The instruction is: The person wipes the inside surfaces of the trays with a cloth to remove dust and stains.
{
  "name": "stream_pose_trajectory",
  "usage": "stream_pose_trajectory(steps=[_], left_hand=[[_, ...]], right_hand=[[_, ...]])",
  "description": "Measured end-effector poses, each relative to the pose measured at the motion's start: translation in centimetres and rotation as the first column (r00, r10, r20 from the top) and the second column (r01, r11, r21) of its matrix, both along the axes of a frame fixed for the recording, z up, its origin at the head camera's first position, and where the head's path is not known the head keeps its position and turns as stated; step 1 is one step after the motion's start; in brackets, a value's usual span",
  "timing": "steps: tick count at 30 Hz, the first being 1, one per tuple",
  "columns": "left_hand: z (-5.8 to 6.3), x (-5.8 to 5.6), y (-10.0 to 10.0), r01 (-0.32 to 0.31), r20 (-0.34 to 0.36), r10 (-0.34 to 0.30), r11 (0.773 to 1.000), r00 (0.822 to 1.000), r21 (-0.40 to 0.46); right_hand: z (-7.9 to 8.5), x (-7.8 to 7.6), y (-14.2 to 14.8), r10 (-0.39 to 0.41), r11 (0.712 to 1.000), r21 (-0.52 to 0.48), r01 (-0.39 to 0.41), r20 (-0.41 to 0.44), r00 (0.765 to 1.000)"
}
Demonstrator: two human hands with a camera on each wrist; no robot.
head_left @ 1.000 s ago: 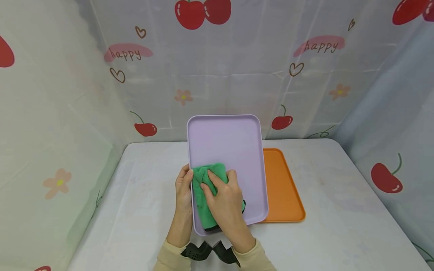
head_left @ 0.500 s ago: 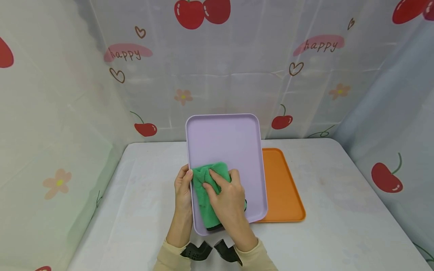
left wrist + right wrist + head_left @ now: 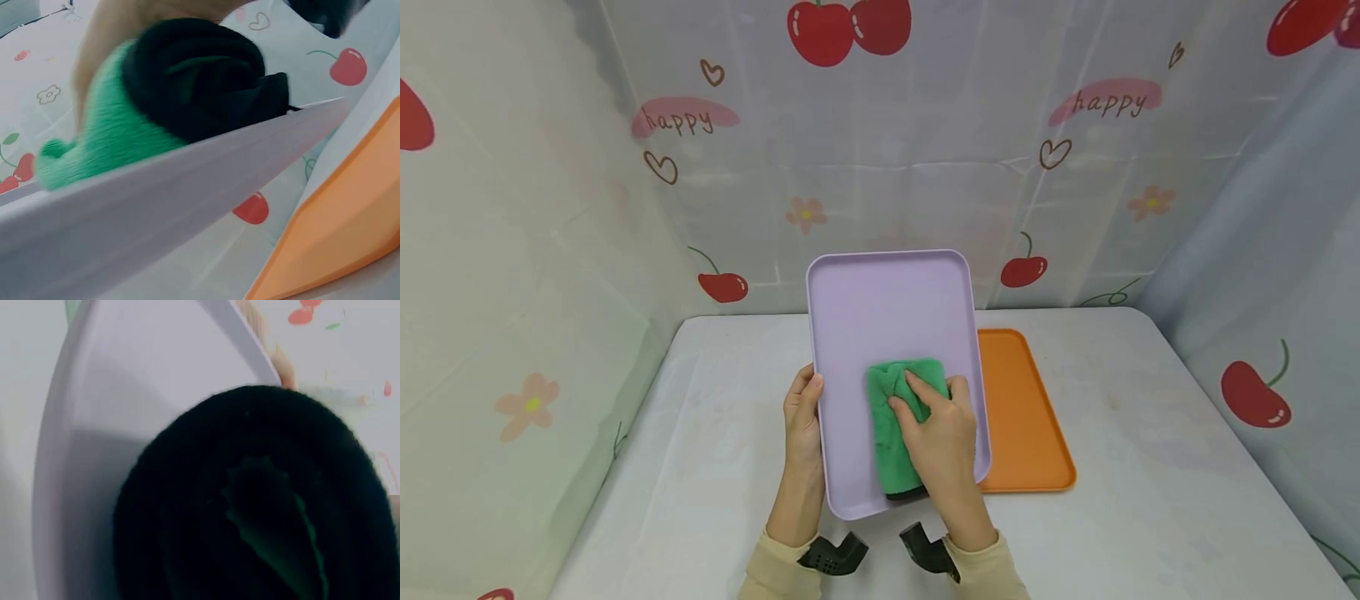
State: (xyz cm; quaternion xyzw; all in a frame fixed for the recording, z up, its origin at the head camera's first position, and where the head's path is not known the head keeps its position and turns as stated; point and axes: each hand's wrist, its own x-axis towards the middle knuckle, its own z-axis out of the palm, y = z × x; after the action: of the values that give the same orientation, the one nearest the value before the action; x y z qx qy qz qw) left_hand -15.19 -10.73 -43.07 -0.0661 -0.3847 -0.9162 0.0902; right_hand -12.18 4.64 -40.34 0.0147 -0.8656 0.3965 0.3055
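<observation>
A lavender tray [image 3: 891, 312] is held tilted up above the table. My left hand [image 3: 803, 421] grips its left rim, thumb at the front edge and the other fingers partly hidden behind it. My right hand [image 3: 943, 437] pinches a folded green cloth [image 3: 891, 433] with dark edging and presses it on the tray's lower right part. In the left wrist view the cloth [image 3: 125, 125] stands on the tray's face, its dark folded end toward the camera. That dark end of the cloth [image 3: 250, 425] fills much of the right wrist view and hides the right fingers.
An orange tray [image 3: 1026, 417] lies on the white table [image 3: 1150, 433], partly covered by the lavender one. Behind the table hangs a pale curtain [image 3: 910, 200] with cherry prints, and more curtain closes both sides. Black wrist mounts [image 3: 835, 556] sit at both cuffs.
My right hand has slid the green cloth rightward across the lavender tray, away from the left rim. The tray has shifted very slightly left; my left hand keeps its grip.
</observation>
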Motion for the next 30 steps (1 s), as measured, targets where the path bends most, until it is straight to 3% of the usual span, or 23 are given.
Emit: stream_pose_trajectory(steps=[6,9,30], left_hand=[[0.1,0.0,-0.1,0.011,-0.02,-0.01,0.999,1.0,0.033],[0.1,0.0,-0.1,0.013,-0.026,-0.012,0.999,1.0,0.033],[-0.1,-0.1,0.1,0.048,-0.016,-0.047,0.999,0.999,0.019]], right_hand=[[-0.6,-0.5,2.8,-0.11,0.993,-0.028,0.116,0.153,0.982],[-0.9,-0.8,3.9,-0.15,0.987,-0.026,0.158,0.186,0.971],[-1.6,-0.3,4.1,-0.179,0.982,-0.032,0.186,0.15,0.972]])
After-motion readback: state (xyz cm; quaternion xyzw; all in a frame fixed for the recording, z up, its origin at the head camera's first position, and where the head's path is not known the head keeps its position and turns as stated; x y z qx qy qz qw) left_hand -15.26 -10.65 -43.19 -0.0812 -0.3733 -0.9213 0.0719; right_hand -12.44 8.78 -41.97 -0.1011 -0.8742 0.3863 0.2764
